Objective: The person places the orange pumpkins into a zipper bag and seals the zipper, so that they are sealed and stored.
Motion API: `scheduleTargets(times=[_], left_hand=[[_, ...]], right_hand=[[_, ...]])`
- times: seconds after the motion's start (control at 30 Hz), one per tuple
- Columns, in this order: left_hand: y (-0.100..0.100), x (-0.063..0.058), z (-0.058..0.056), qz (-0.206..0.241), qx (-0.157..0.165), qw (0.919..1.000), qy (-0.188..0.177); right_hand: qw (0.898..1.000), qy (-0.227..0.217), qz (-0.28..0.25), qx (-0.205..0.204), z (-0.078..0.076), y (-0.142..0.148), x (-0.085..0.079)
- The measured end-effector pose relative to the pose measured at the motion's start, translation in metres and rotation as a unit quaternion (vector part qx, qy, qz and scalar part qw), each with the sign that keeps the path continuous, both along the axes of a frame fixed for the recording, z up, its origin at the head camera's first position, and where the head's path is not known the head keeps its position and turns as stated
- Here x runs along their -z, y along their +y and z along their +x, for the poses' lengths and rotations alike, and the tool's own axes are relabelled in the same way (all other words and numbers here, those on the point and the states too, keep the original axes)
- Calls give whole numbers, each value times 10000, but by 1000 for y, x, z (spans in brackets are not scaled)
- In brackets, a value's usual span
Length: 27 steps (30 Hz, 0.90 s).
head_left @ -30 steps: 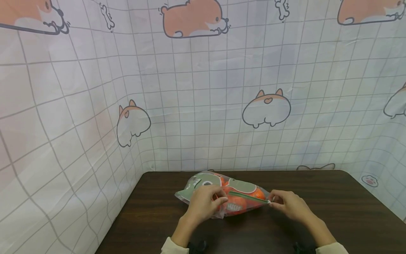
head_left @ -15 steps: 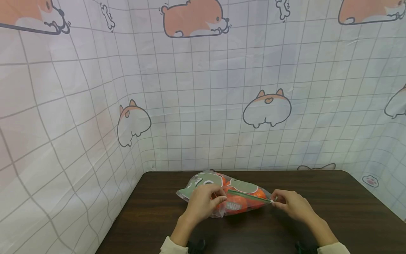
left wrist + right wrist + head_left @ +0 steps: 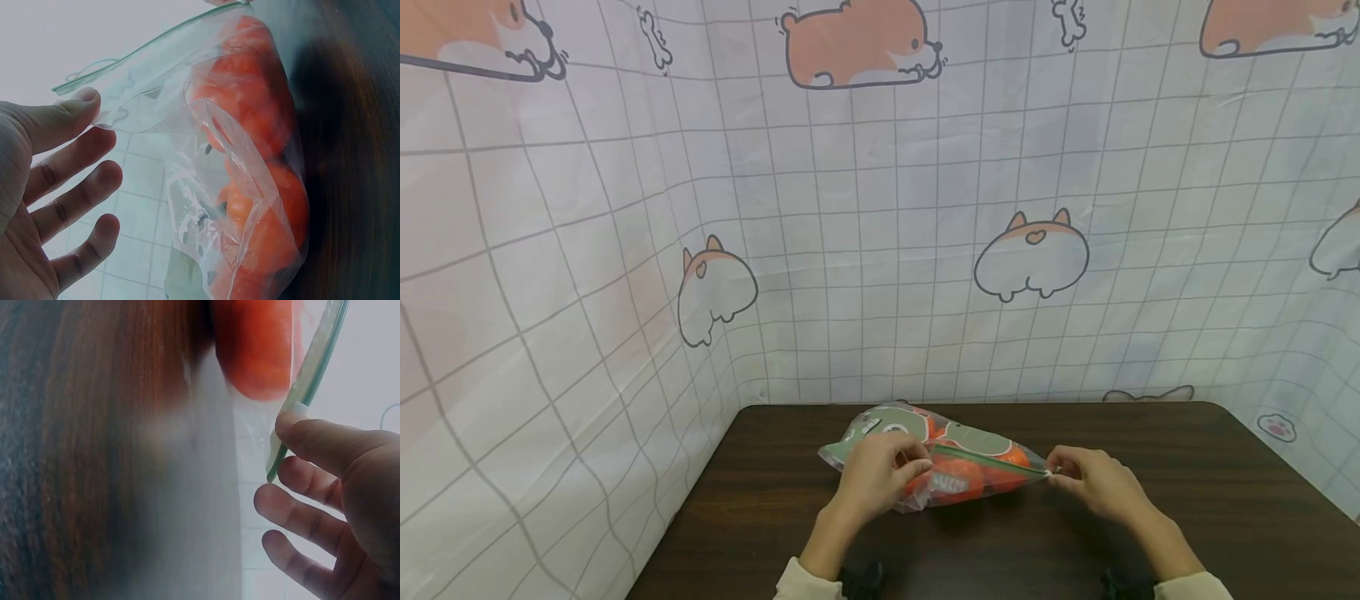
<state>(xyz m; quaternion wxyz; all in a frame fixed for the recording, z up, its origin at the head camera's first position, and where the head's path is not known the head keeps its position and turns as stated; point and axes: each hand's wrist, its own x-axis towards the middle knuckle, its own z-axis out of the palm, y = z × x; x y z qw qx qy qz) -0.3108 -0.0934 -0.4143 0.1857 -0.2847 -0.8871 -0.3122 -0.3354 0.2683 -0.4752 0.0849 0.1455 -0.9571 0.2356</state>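
A clear zip bag [image 3: 958, 487] with a green cartoon print lies on the dark table, filled with several orange-red round fruits [image 3: 250, 100]. Along its upper edge runs a green zip strip [image 3: 992, 461]. My left hand [image 3: 876, 475] pinches the clear film just below the strip's left end, between thumb and index finger; its other fingers are spread in the left wrist view. At the strip's right end, my right hand [image 3: 1097, 482] pinches the zip between thumb and index finger, with a small white slider [image 3: 301, 409] right at the thumb tip.
The brown wooden table [image 3: 760, 500] extends around the bag on every side. Behind and to the left hangs a white gridded curtain [image 3: 880, 250] with dog drawings, meeting the table's back edge.
My right hand has moved slightly right, with the bag's right end. The left hand has moved slightly left, and more of the green strip shows between them.
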Motion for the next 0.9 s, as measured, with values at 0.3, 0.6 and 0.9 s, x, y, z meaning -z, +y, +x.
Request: scheduleTargets(times=[0.3,0.6,0.9], left_hand=[[-3,0,-1,2,-71,10000,-19],[-6,-3,0,20,-91,10000,30],[-9,-4,0,22,-158,9998,132]], right_hand=[[10000,-13,7,47,1,3,-1],[10000,22,44,83,2,6,-3],[9999,49,84,121,2,11,-2]])
